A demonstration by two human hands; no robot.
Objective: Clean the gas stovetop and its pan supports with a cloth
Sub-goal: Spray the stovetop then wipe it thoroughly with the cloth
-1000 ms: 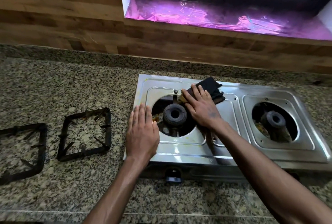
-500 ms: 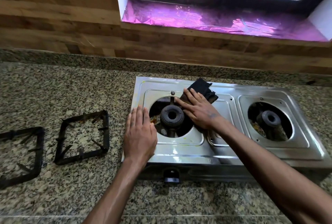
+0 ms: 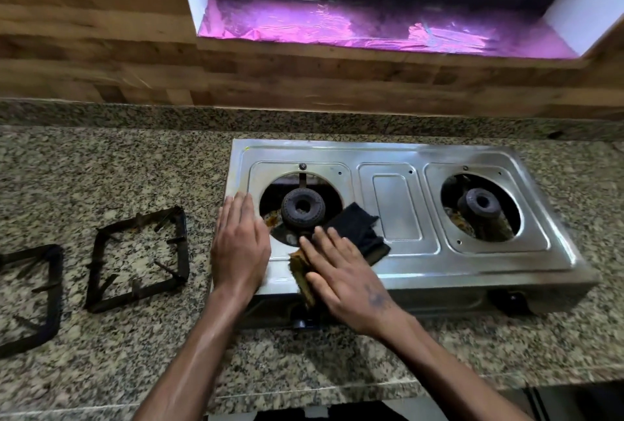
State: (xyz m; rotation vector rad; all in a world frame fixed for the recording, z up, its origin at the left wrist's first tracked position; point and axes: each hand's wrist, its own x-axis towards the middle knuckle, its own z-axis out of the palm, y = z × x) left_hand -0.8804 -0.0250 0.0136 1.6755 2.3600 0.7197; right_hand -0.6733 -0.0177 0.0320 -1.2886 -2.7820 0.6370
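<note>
Steel stovetop on granite counter under window; L hand flat, R hand flat pressing cloth.

Under the flat left hand the stovetop is glossy pressed steel; beneath the right hand lies a matt black cloth. Left of both hands, 2 pan supports — dull, rusty iron — rest on speckled polished granite.
</note>
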